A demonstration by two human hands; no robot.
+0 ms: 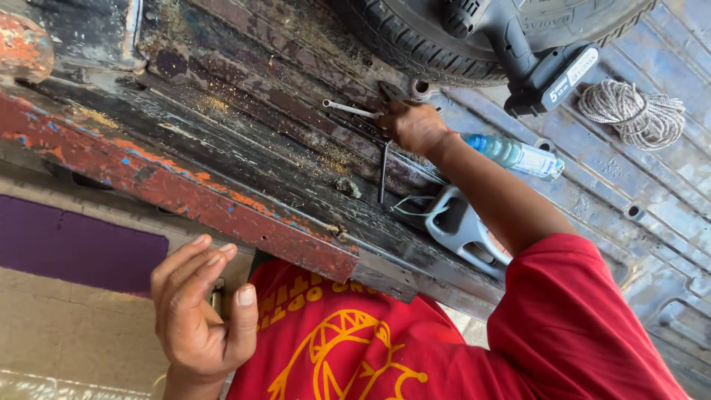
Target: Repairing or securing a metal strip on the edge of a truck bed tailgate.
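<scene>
The right hand (416,126) grasped a wrench (352,110) on the rusty truck bed (244,111); the left hand (198,311) hung released, empty.

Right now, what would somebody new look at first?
Probably the hand reaching across the rusty truck bed to a bunch of metal wrenches beside a black tyre. Next, the bright red shirt at the bottom, with the other hand raised beside it. A rope coil lies top right.
</scene>
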